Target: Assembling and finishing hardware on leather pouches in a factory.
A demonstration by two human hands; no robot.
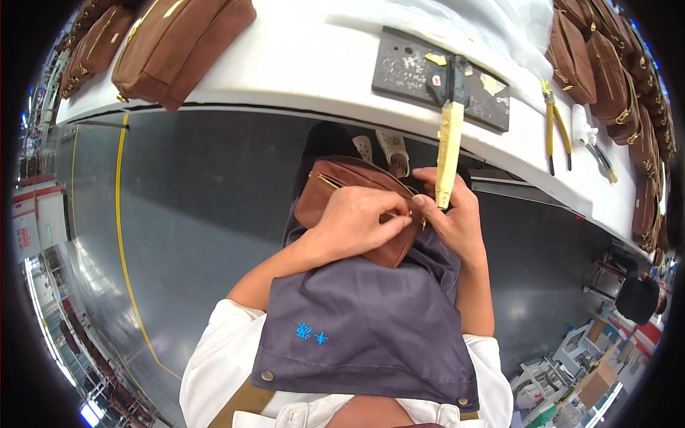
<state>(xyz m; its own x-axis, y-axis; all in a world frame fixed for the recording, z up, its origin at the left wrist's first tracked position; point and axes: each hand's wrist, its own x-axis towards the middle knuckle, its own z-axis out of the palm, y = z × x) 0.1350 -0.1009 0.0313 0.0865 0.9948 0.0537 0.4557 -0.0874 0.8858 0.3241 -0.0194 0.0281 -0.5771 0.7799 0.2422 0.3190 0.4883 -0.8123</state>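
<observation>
A brown leather bag (314, 203) with gold-coloured zippers lies across my lap, over the dark apron (357, 307). My left hand (357, 217) rests on its top, thumb and forefinger pinched at a small gold-coloured metal piece near the bag's right end. Close beside it, my right hand (457, 217) grips that same end, its thumb by the zipper edge and the hanging gold hardware (424, 223). The hammer's yellow-taped handle (448, 153) juts over the table edge and covers part of the right hand's fingers.
On the white table (307, 64), the hammer's head (449, 82) lies on a dark block (403, 68). Yellow-handled pliers (553, 128), a small white bottle (581, 127) and a clear plastic sheet (506, 28) lie rightward. Brown bags (182, 50) line both sides. A person (637, 296) is at far right.
</observation>
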